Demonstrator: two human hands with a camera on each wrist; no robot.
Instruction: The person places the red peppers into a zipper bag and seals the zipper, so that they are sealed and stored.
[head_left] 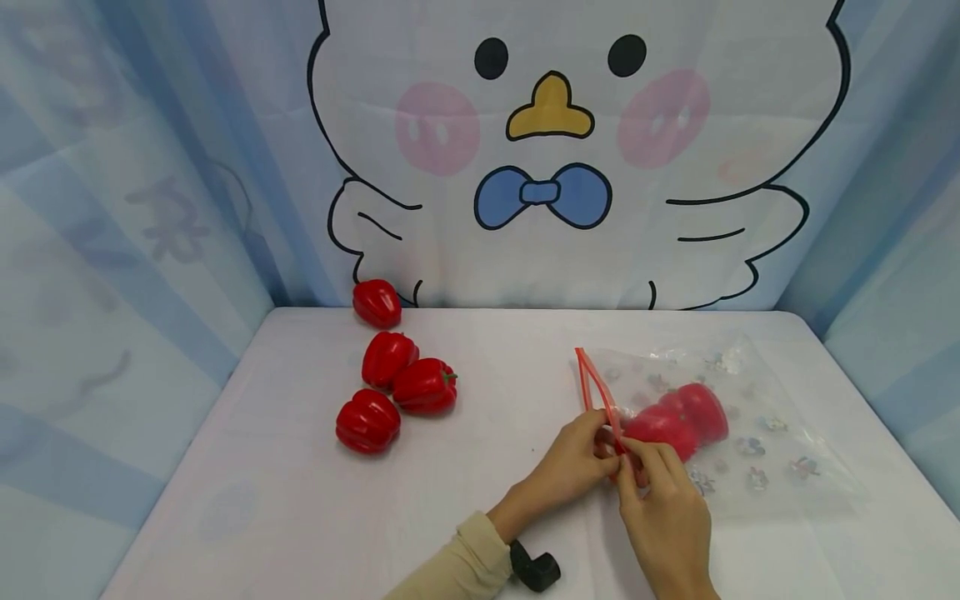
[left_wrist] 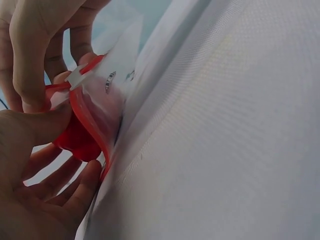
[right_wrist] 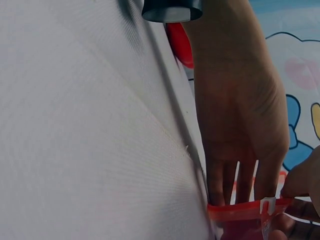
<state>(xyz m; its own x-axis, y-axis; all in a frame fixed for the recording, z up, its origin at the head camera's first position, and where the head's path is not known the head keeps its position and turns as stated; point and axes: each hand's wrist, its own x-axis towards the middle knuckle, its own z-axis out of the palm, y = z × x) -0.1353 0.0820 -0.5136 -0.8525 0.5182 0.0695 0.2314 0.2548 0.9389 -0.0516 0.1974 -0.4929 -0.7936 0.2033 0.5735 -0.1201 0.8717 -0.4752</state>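
Note:
A clear printed slider zip bag (head_left: 787,433) lies on the right of the table with red bell peppers (head_left: 703,412) inside. Its red zip strip (head_left: 597,382) faces left, the two edges parted at the far end. My left hand (head_left: 573,458) grips the near part of this strip between thumb and fingers. Close against it, my right hand (head_left: 669,512) pinches the bag's mouth at the white slider (left_wrist: 76,78). Seen from the left wrist, a red pepper (left_wrist: 85,142) shows behind the strip, between the left thumb and fingers.
Left of the bag, several loose red bell peppers (head_left: 426,387) sit in a loose group, one at the table's back edge. A black wrist camera (head_left: 537,572) hangs under the left sleeve (head_left: 468,562). Printed curtains (head_left: 150,250) enclose the white table (head_left: 262,500).

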